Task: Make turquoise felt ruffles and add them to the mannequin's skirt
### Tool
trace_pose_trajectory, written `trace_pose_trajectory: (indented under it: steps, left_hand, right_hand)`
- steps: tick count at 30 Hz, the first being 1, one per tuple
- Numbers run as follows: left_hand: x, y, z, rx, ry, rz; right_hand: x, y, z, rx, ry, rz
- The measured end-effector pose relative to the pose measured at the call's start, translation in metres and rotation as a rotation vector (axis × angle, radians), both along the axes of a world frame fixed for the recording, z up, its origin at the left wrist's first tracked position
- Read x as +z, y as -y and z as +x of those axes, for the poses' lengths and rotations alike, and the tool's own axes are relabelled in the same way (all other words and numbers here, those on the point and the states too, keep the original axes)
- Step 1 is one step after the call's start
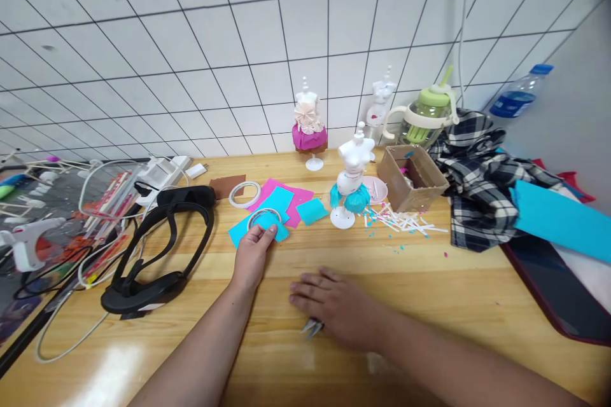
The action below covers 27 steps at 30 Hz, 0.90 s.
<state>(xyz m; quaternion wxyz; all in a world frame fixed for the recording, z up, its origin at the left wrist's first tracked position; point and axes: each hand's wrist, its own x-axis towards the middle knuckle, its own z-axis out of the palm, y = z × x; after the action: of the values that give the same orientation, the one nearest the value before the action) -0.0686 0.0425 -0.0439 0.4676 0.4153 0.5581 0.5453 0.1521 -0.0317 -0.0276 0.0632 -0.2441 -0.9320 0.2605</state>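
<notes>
My left hand (pixel 252 255) pinches a thin ring-shaped roll of tape (pixel 264 211) between thumb and fingers, over sheets of blue crepe paper (pixel 238 233). My right hand (pixel 337 306) lies palm down on the wooden table, its fingers stretched out. Metal blades of small snips (pixel 312 329) stick out from beneath it; their handle is hidden. Beyond the hands, a white mini dress form (pixel 356 156) wears puffed blue crepe paper at its lower part. Pink paper (pixel 300 196) and a second tape roll (pixel 245 194) lie by the left hand.
A dress form with a pink skirt (pixel 309 137) and another white form (pixel 380 98) stand near the wall. Paper scraps (pixel 398 221), a cardboard box (pixel 414 194), a green-lidded cup (pixel 429 116) and a plaid cloth (pixel 477 184) are rightward. A black headset (pixel 143 292) and glue gun (pixel 31 245) lie left.
</notes>
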Motion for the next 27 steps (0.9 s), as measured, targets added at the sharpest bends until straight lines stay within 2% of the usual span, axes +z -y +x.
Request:
trace_pose_trajectory:
  steps: [5, 7, 10, 13, 16, 19, 22, 25, 27]
  left_hand:
    - [0.0, 0.0, 0.003, -0.053, -0.023, -0.015]
    - [0.003, 0.0, 0.006, -0.053, -0.058, -0.02]
    - [0.006, 0.001, 0.009, -0.042, -0.099, -0.028]
    - [0.007, 0.002, 0.01, -0.045, -0.107, -0.028]
    - [0.006, 0.002, 0.008, -0.059, -0.112, -0.015]
    - [0.006, 0.002, 0.007, -0.07, -0.144, -0.014]
    - [0.007, 0.004, 0.009, -0.078, -0.205, -0.013]
    - [0.012, 0.011, 0.018, -0.089, -0.252, -0.037]
    - [0.016, 0.018, 0.028, -0.13, -0.234, -0.063]
  right_hand:
    - [-0.014, -0.026, 0.091, -0.196, 0.068, 0.046]
    - [-0.015, -0.037, 0.122, -0.341, 0.045, 0.083]
    - [-0.007, -0.045, 0.144, -0.465, -0.037, 0.099]
    - [0.007, -0.034, 0.135, -0.469, -0.178, 0.051]
    - [0.016, -0.012, 0.112, -0.319, -0.276, -0.166]
    - [0.02, 0.005, 0.095, -0.328, -0.323, -0.319]
    - [0.025, 0.007, 0.081, -0.414, -0.285, -0.391]
    - [0.033, -0.001, 0.062, -0.628, -0.257, -0.322]
    - [0.038, -0.008, 0.046, -0.74, -0.295, -0.33]
